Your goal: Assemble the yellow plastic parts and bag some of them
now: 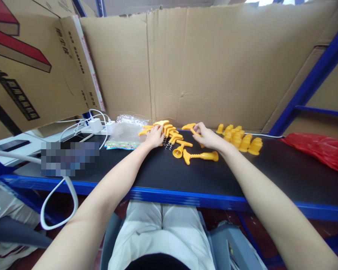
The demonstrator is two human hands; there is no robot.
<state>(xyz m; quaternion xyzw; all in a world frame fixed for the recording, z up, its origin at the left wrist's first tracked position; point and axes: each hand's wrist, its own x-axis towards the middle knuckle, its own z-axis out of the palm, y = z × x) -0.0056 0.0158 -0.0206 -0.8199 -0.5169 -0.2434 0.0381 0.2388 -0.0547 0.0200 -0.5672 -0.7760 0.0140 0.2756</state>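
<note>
Yellow corkscrew handles point(170, 130) lay heaped beneath and just beside the fingers of the left hand point(155, 137), their bare metal spirals point(168, 145) poking out on the side nearer the wearer. Those left fingers were bent and reached down onto the heap, touching it; whether they pinched a single piece I could not tell, since the hand's back covered the tips. Across from them, the thumb and forefinger of the right hand point(207, 137) were drawn together around a yellow T-handled piece point(189, 126), its crossbar jutting out toward the left fingers and its lower part partly hidden by the hand. Between the two sets of fingers, and nearer the wearer, a tilted corkscrew point(178, 151) showed the open mouth of its bell. Just beside that, below the right fingers, a long corkscrew point(200, 156) lay on its side. Beyond the right fingers, to their right, yellow bell-shaped bases point(237, 138) stood grouped together. A clear plastic bag point(126, 132) lay left of the left fingers.
</note>
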